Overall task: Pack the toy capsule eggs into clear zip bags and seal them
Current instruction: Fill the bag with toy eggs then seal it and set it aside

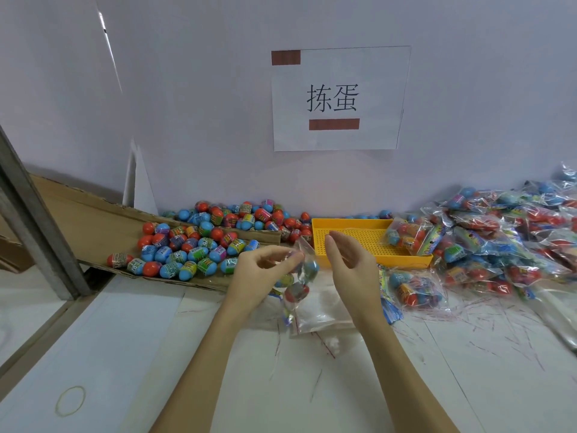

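Note:
My left hand (259, 273) pinches the top edge of a clear zip bag (298, 282) that hangs above the table with several capsule eggs inside. My right hand (349, 257) is just to the right of the bag's mouth, fingers relaxed and slightly curved, holding nothing. A big heap of loose red, blue and green capsule eggs (203, 242) lies on flattened cardboard to the left. Under the bag, empty clear zip bags (321, 310) lie flat on the table.
A yellow perforated tray (352, 235) sits behind my right hand with one filled bag (409, 237) in it. Another filled bag (415, 289) lies in front of the tray. Several filled bags are piled at the right (512, 239). A paper sign (337, 98) hangs on the wall.

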{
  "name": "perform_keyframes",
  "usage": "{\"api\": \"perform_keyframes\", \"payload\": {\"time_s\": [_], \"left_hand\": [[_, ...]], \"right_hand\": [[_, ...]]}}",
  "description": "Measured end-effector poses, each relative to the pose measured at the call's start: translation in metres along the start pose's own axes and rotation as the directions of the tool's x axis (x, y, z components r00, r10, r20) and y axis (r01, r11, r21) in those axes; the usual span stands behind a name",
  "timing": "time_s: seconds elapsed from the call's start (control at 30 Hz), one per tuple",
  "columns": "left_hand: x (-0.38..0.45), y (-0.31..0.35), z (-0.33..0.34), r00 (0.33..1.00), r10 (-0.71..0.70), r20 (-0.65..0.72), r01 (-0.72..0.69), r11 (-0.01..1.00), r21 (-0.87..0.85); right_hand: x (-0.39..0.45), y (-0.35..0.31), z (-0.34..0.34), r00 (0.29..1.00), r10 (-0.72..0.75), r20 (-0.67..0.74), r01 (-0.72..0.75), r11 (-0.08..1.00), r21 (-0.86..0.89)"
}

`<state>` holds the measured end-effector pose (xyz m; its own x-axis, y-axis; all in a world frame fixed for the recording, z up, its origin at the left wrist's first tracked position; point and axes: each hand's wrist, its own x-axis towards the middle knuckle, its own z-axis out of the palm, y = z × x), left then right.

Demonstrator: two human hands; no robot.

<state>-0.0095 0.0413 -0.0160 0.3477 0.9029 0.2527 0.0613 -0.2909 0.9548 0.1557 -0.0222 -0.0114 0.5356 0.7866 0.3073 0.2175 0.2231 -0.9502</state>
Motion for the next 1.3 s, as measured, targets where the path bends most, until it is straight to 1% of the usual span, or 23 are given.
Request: {"api": "perform_keyframes", "payload": {"time_s": [0.03, 0.1, 0.17, 0.2, 0.33, 0.4, 0.47, 0.57, 0.63, 0.73, 0.8, 0.87, 0.93, 1.0, 1.07, 1.1, 1.13, 1.2, 1.23, 1.3], "left_hand": [[-0.001, 0.001, -0.001, 0.999, -0.003, 0.045, 0.001, 1.000, 0.028], [-0.003, 0.002, -0.001, 0.993, -0.031, 0.113, 0.023, 0.998, 0.064], [-0.003, 0.002, -0.001, 0.990, -0.047, 0.131, 0.039, 0.997, 0.069], [-0.003, 0.003, -0.002, 0.991, -0.047, 0.128, 0.040, 0.997, 0.061], [-0.002, 0.001, -0.002, 0.993, -0.099, 0.058, 0.097, 0.995, 0.031], [0.000, -0.001, -0.001, 0.989, -0.150, 0.010, 0.151, 0.987, -0.048], [0.002, -0.002, 0.002, 0.979, -0.200, -0.032, 0.192, 0.967, -0.165], [0.002, 0.000, 0.010, 0.954, -0.297, -0.049, 0.254, 0.882, -0.397], [0.003, 0.002, 0.012, 0.943, -0.322, -0.085, 0.249, 0.851, -0.463], [0.003, 0.000, 0.010, 0.942, -0.286, -0.176, 0.200, 0.900, -0.388], [0.004, 0.000, 0.006, 0.949, -0.234, -0.210, 0.162, 0.936, -0.313], [0.003, 0.001, 0.002, 0.956, -0.171, -0.236, 0.108, 0.960, -0.259], [0.003, 0.001, 0.000, 0.957, -0.122, -0.262, 0.057, 0.969, -0.242], [0.004, -0.001, 0.000, 0.960, -0.055, -0.273, 0.002, 0.982, -0.189], [0.004, -0.004, 0.000, 0.965, -0.013, -0.262, -0.016, 0.994, -0.108], [0.004, -0.005, 0.001, 0.968, -0.020, -0.251, -0.003, 0.996, -0.091], [0.004, -0.005, 0.001, 0.969, -0.044, -0.244, 0.020, 0.995, -0.099], [0.004, -0.004, -0.001, 0.972, -0.097, -0.215, 0.057, 0.981, -0.183], [0.003, -0.003, -0.002, 0.980, -0.097, -0.176, 0.058, 0.975, -0.213], [0.003, -0.004, -0.001, 0.995, -0.069, -0.073, 0.054, 0.980, -0.192]], "right_hand": [[0.000, -0.001, -0.002, 0.998, -0.034, 0.052, 0.033, 0.999, 0.023], [-0.001, -0.003, -0.003, 0.984, -0.009, 0.176, 0.004, 0.999, 0.034], [-0.003, -0.001, -0.001, 0.976, 0.023, 0.217, -0.021, 1.000, -0.011], [-0.004, 0.001, 0.000, 0.979, 0.047, 0.198, -0.047, 0.999, -0.003], [0.000, 0.003, -0.003, 0.988, 0.154, 0.023, -0.156, 0.981, 0.116], [0.001, 0.002, -0.007, 0.981, 0.196, -0.006, -0.192, 0.968, 0.164], [0.001, 0.000, -0.006, 0.979, 0.205, 0.008, -0.203, 0.962, 0.184], [0.000, -0.004, -0.005, 0.977, 0.193, 0.087, -0.207, 0.957, 0.204], [0.001, -0.006, -0.006, 0.972, 0.174, 0.157, -0.202, 0.961, 0.188], [0.001, -0.006, -0.008, 0.962, 0.149, 0.228, -0.178, 0.978, 0.108], [0.001, -0.006, -0.008, 0.951, 0.200, 0.236, -0.230, 0.967, 0.107], [0.002, -0.007, -0.009, 0.930, 0.282, 0.238, -0.321, 0.936, 0.147], [0.004, -0.008, -0.010, 0.902, 0.358, 0.241, -0.409, 0.886, 0.218], [0.005, -0.009, -0.010, 0.879, 0.410, 0.244, -0.470, 0.833, 0.292], [0.004, -0.009, -0.008, 0.873, 0.434, 0.224, -0.486, 0.816, 0.313], [0.004, -0.009, -0.008, 0.873, 0.437, 0.218, -0.487, 0.810, 0.326], [0.004, -0.007, -0.009, 0.872, 0.438, 0.219, -0.489, 0.798, 0.353], [0.006, -0.005, -0.015, 0.860, 0.448, 0.243, -0.509, 0.738, 0.443], [0.008, -0.004, -0.019, 0.852, 0.453, 0.262, -0.522, 0.702, 0.484], [0.011, -0.002, -0.025, 0.836, 0.462, 0.296, -0.546, 0.642, 0.538]]}}
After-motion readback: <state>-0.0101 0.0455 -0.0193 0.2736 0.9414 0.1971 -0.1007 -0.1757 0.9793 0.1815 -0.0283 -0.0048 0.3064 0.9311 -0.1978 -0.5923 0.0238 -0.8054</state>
